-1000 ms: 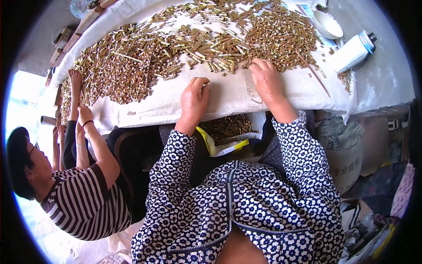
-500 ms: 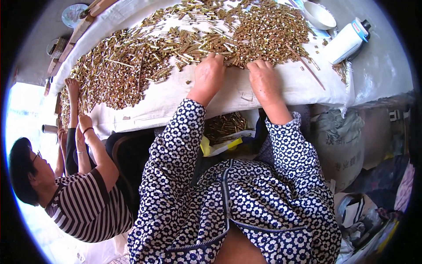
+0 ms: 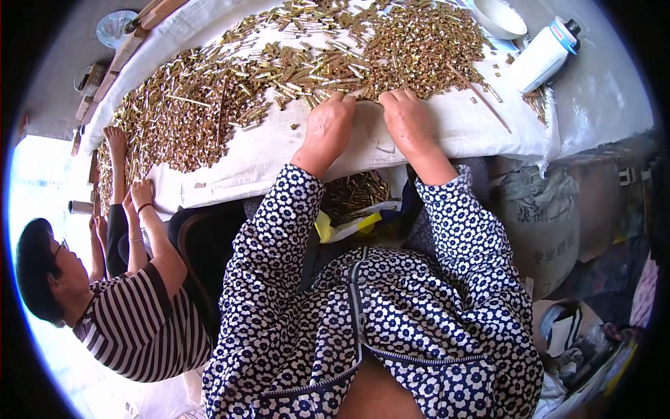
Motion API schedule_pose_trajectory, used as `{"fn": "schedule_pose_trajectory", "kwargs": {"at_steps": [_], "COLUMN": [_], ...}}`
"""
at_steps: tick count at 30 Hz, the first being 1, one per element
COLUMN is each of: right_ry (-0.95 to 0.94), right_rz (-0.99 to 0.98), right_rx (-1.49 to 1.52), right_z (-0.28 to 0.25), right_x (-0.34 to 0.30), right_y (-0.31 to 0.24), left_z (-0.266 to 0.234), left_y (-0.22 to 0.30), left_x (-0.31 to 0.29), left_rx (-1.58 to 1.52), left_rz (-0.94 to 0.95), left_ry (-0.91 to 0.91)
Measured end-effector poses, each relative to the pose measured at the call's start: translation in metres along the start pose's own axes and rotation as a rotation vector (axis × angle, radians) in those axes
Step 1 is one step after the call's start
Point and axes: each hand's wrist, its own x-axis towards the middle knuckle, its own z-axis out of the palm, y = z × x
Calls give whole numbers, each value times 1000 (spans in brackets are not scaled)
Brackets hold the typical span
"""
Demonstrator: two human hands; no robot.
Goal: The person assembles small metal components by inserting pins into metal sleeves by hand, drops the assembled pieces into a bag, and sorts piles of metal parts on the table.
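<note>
At upper centre, the right hand (image 3: 407,123) had neared the left hand (image 3: 328,127), both curled, any hold unclear, pairing them beside the metal pieces (image 3: 405,59).

Dark printed characters (image 3: 551,257) on a pale, bulging sack (image 3: 541,236)
</note>
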Motion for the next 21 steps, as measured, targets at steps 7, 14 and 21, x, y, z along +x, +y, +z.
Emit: {"fn": "schedule_pose_trajectory", "kwargs": {"at_steps": [7,14,21], "right_ry": [53,13,-274], "right_rz": [-21,154,462], "right_rx": [57,465,1278], "right_z": [3,8,-7], "right_x": [-6,-15,-21], "right_y": [-4,-18,-49], "left_z": [1,-15,-25], "left_y": [-15,-22,-13], "left_x": [-25,-42,-67], "left_rx": [-434,-818,-1509], "left_rz": [-199,-564,-687], "left_ry": [157,-26,61]}}
